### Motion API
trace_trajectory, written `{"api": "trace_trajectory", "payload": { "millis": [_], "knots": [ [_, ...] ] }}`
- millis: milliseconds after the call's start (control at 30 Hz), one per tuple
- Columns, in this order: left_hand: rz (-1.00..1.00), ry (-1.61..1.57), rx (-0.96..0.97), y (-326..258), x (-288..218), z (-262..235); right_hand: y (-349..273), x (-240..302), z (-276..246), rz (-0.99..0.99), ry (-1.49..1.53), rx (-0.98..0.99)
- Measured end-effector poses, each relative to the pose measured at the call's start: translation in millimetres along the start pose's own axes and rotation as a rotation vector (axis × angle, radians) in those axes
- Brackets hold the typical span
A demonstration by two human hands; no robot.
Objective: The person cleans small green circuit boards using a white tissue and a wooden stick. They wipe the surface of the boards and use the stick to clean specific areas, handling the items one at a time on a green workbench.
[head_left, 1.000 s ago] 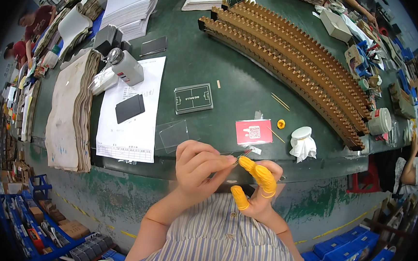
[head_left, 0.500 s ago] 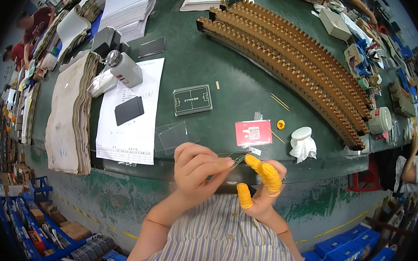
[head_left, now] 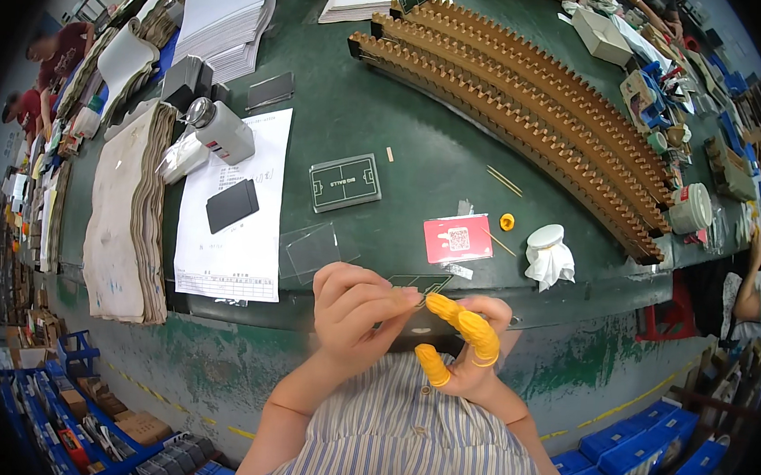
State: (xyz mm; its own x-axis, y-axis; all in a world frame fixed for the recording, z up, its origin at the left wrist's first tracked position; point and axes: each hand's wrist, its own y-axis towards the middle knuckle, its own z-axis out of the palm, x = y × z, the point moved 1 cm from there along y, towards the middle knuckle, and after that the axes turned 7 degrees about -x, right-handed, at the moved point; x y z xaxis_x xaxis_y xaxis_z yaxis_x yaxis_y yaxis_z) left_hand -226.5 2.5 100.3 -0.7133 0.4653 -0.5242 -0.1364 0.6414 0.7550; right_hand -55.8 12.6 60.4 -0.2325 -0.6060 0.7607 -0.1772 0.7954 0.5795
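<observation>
My left hand (head_left: pixel 353 311) pinches a thin dark green card with pale lines (head_left: pixel 428 282) just past the table's near edge. My right hand (head_left: pixel 472 343) wears yellow finger cots, and its covered index fingertip is against the card's near edge. The right thumb stays well apart from the fingers, so that hand grips nothing. Beyond them lie a pink card with a square code (head_left: pixel 456 241) and a stack of green cards (head_left: pixel 345 184). Clear plastic sheets (head_left: pixel 311 248) rest left of the pink card.
Slotted wooden racks (head_left: pixel 513 114) curve across the far right. A cloth-wrapped jar (head_left: pixel 549 254), thin sticks (head_left: pixel 504 181) and a yellow finger cot (head_left: pixel 507 222) sit nearer. At left are a pump bottle (head_left: pixel 222 134), black cards (head_left: pixel 233 206) on paper and a worn sheet stack (head_left: pixel 121 219).
The green card has turned, so more of its lined face shows. My right fingers have shifted left along it, closer to my left fingertips.
</observation>
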Motion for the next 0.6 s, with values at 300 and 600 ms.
{"api": "trace_trajectory", "payload": {
  "millis": [300, 600],
  "knots": [
    [0.006, 0.015, -0.029, -3.0, 1.1, -1.3, -3.6, -3.4, 3.8, 0.092, 0.051, -0.129],
    [-0.001, 0.016, -0.029, -5.2, 1.4, -2.0, 1.5, 0.4, -0.7, 0.014, -0.033, -0.034]
  ]
}}
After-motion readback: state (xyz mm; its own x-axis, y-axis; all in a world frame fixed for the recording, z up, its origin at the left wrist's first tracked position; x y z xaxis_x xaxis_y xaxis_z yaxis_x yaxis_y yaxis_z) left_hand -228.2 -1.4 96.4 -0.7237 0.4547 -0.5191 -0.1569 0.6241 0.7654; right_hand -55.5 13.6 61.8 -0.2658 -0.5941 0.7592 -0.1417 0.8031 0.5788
